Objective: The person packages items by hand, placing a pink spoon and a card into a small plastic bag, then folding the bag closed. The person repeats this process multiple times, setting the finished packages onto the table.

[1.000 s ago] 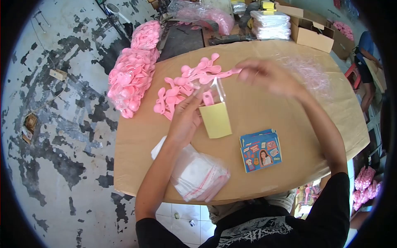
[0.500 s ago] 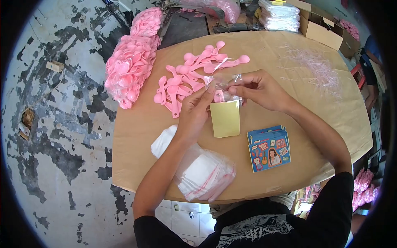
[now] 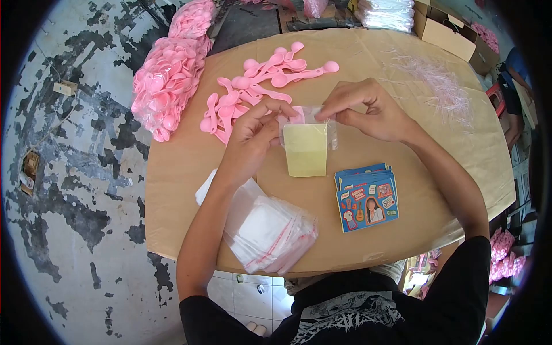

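Observation:
My left hand (image 3: 254, 135) pinches the left upper edge of a small clear plastic bag (image 3: 333, 135). The bag's right upper corner is between the fingertips of my right hand (image 3: 371, 109). A plain yellow card (image 3: 306, 150) shows in the bag's lower part, and a bit of pink, perhaps a spoon, shows near its top. Loose pink measuring spoons (image 3: 253, 83) lie just beyond my left hand. By my left forearm is a stack of clear plastic bags (image 3: 276, 233). A pile of blue printed cards (image 3: 367, 198) sits below my right hand.
Brown paper covers the table (image 3: 397, 155). Large bags of pink spoons (image 3: 172, 77) stand at its far left. Plastic strands (image 3: 440, 86) lie at the right, with a cardboard box (image 3: 445, 29) and stacked clear packs (image 3: 386, 12) behind. Part of another person (image 3: 514, 72) shows at far right.
The bag's mouth, bunched between my hands before, is now spread flatter, and the yellow card sits within the bag. My right hand has shifted slightly up. The whole view has moved a little.

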{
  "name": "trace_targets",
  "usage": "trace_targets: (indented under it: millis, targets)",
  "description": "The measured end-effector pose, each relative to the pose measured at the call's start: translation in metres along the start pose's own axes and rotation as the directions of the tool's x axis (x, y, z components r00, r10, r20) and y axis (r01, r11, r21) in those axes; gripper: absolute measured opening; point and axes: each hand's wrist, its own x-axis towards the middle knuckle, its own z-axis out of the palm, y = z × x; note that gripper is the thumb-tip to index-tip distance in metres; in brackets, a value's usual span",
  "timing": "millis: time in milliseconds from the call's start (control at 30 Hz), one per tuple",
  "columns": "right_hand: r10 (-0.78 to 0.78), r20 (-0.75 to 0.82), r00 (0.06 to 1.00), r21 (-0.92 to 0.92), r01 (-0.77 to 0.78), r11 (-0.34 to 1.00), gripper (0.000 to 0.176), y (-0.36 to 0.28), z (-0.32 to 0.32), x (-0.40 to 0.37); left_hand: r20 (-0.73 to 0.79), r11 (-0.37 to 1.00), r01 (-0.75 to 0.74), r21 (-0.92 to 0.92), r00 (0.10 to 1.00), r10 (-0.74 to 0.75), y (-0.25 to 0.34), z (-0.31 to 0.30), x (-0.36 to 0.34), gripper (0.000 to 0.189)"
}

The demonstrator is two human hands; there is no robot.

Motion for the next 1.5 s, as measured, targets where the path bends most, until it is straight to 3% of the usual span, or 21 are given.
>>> trace_targets:
  millis: [133, 267, 467, 567, 633, 667, 733, 833, 867, 933, 1033, 1067, 1133, 1167, 1200, 1233, 1267, 1300, 1333, 1433, 1500]
  targets:
    - [-0.08, 0.082, 0.993, -0.187, 0.094, 0.978, 0.029, -0.008, -0.008, 0.002, -0.001, 0.998, 0.001, 0.056, 1.0, -0.001, 0.0, 0.0, -0.002, 0.018]
    - [-0.125, 0.094, 0.988, -0.24, 0.144, 0.96, 0.023, -0.011, -0.007, 0.004, -0.006, 0.995, -0.007, 0.099, 1.0, 0.008, 0.004, 0.0, -0.002, 0.019]
    - [-0.125, 0.123, 0.985, -0.349, 0.161, 0.923, 0.029, -0.015, -0.006, 0.003, 0.2, 0.991, 0.026, -0.13, 0.98, 0.0, 0.003, -0.017, 0.001, 0.009]
    - [-0.171, 0.164, 0.971, -0.391, 0.223, 0.893, 0.027, -0.018, -0.008, 0.006, 0.043, 0.991, -0.08, 0.104, 0.996, 0.076, 0.003, -0.001, 0.0, 0.007]
    - [-0.219, 0.226, 0.949, -0.42, 0.298, 0.857, 0.028, -0.017, -0.012, 0.007, 0.052, 0.983, -0.062, 0.175, 0.997, 0.054, -0.004, -0.006, 0.0, 0.013]
    - [-0.146, 0.144, 0.979, -0.411, 0.193, 0.891, 0.028, -0.016, -0.014, 0.006, 0.06, 0.975, -0.062, 0.212, 0.997, 0.051, -0.006, -0.008, 0.002, 0.018]
    - [0.016, -0.026, 1.0, -0.366, -0.024, 0.93, 0.029, -0.016, -0.017, 0.004, 0.074, 0.988, -0.094, 0.12, 0.994, 0.086, -0.005, -0.007, 0.003, 0.023]
    - [0.241, -0.113, 0.964, 0.02, -0.241, 0.97, 0.03, -0.038, 0.008, 0.003, 0.131, 0.982, -0.165, 0.093, 0.979, 0.153, -0.003, -0.006, 0.002, 0.028]
    - [0.28, -0.051, 0.959, -0.063, -0.282, 0.957, 0.032, -0.046, 0.014, 0.005, 0.155, 0.976, -0.194, 0.101, 0.972, 0.177, -0.002, -0.005, 0.001, 0.029]
    - [0.368, 0.065, 0.928, -0.231, -0.345, 0.91, 0.037, -0.058, 0.022, 0.008, 0.153, 0.97, -0.203, 0.133, 0.971, 0.183, 0.005, -0.004, -0.001, 0.033]
    - [0.257, 0.003, 0.966, -0.082, -0.256, 0.963, 0.042, -0.071, 0.011, 0.01, 0.117, 0.967, -0.251, 0.038, 0.962, 0.245, 0.023, -0.015, -0.003, 0.041]
    - [0.303, 0.029, 0.953, -0.142, -0.296, 0.945, 0.044, -0.076, -0.007, 0.008, 0.088, 0.961, -0.275, -0.015, 0.957, 0.275, 0.03, -0.022, -0.009, 0.044]
    - [0.312, 0.138, 0.94, -0.154, -0.291, 0.944, 0.05, -0.108, -0.039, -0.006, 0.007, 0.929, -0.261, 0.263, 0.963, 0.268, 0.06, -0.027, -0.037, 0.044]
    - [0.332, 0.222, 0.917, -0.177, -0.297, 0.938, 0.044, -0.123, -0.053, -0.019, -0.026, 0.886, -0.241, 0.397, 0.962, 0.273, 0.072, -0.032, -0.05, 0.044]
    - [0.35, 0.502, 0.791, -0.358, -0.178, 0.916, 0.045, -0.137, -0.072, -0.022, 0.05, 0.79, -0.252, 0.559, 0.961, 0.271, 0.076, -0.043, -0.07, 0.039]
    - [0.518, 0.655, 0.55, -0.433, -0.289, 0.854, 0.048, -0.157, -0.081, -0.022, 0.127, 0.664, -0.269, 0.698, 0.959, 0.254, 0.078, -0.05, -0.095, 0.035]
    - [0.713, 0.648, 0.267, -0.587, -0.421, 0.692, 0.043, -0.165, -0.088, -0.026, 0.1, 0.697, -0.19, 0.691, 0.981, 0.168, 0.072, -0.05, -0.12, 0.035]
    - [0.769, 0.546, 0.332, -0.629, -0.443, 0.638, 0.033, -0.166, -0.085, -0.038, 0.077, 0.724, -0.109, 0.681, 0.994, 0.077, 0.061, -0.046, -0.142, 0.035]
    - [0.722, 0.486, 0.493, -0.648, -0.35, 0.676, 0.028, -0.165, -0.074, -0.041, 0.093, 0.671, -0.118, 0.732, 0.993, 0.073, 0.05, -0.039, -0.155, 0.034]
    - [0.388, 0.363, 0.847, -0.626, -0.087, 0.775, 0.024, -0.138, -0.018, -0.035, 0.097, 0.502, -0.126, 0.856, 0.992, 0.083, 0.02, -0.012, -0.179, 0.033]
    - [0.279, 0.325, 0.904, -0.633, -0.011, 0.774, 0.03, -0.111, 0.032, -0.023, 0.084, 0.44, -0.128, 0.889, 0.989, 0.118, 0.009, -0.005, -0.181, 0.032]
